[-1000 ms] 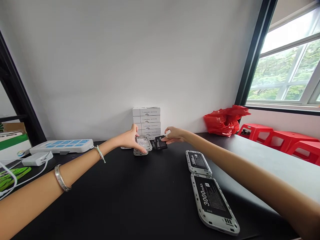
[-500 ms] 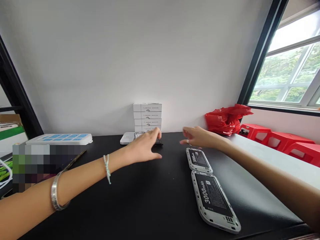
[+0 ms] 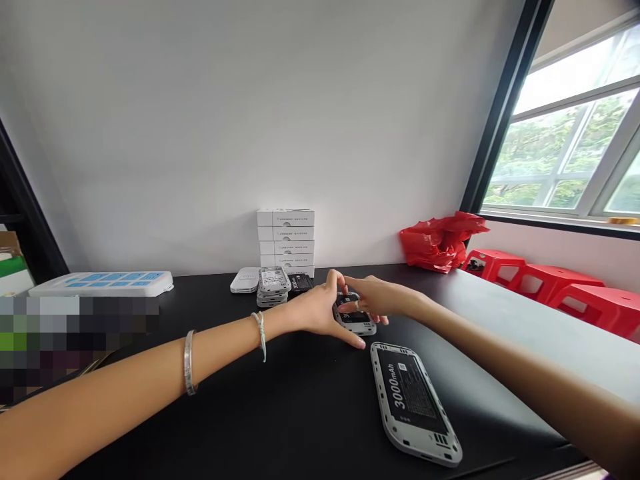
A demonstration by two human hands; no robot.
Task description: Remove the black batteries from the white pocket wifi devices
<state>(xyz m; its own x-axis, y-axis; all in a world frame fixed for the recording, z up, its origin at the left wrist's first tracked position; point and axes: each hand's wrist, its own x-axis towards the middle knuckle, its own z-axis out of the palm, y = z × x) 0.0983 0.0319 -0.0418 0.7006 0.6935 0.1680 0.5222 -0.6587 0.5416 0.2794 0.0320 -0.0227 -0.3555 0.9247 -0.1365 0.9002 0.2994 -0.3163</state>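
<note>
A small white device housing (image 3: 361, 328) with a black battery in it lies between my hands on the black table. My right hand (image 3: 377, 297), with a ring on one finger, reaches over its right side and grips it. Beside its left edge is my left hand (image 3: 320, 310), thumb stretched out and apart from the fingers; whether it touches the housing is hard to see. A second open housing (image 3: 415, 400), its battery marked 3000mAh, rests nearer to me on the right. Fingers partly cover the first battery.
At the wall stand stacked white boxes (image 3: 287, 240). In front are stacked housings (image 3: 273, 283), white covers (image 3: 245, 280) and black batteries (image 3: 301, 283). A white power strip (image 3: 105, 284) lies left. A red plastic bag (image 3: 435, 243) sits back right, red stools (image 3: 575, 287) beyond.
Both hands have come together over the smaller-looking housing. It has shifted left, away from the nearer one, with my right hand on it. The view has turned slightly right.
</note>
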